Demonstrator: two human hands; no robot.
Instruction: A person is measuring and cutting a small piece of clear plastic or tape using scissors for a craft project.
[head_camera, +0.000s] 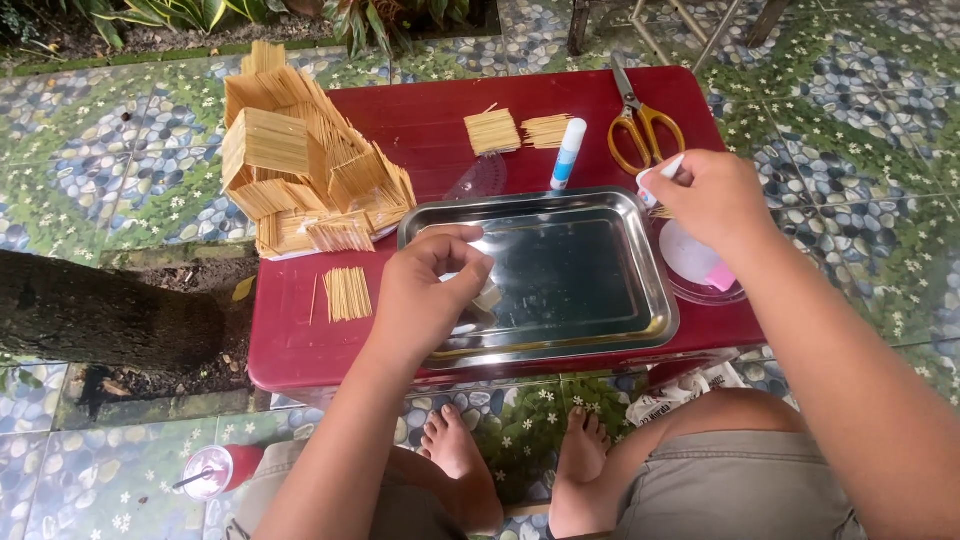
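Head view: left hand (432, 292) pinches small piece over steel tray (560, 330); right hand (712, 198) beside it.

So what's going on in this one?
A person sits at a small red table. The left hand pinches a small pale piece over the near-left corner of a steel tray. The right hand holds a small white tube-like item near the tray's right rim. A toothpick house model, loose stick bundles, scissors and a glue stick lie around.
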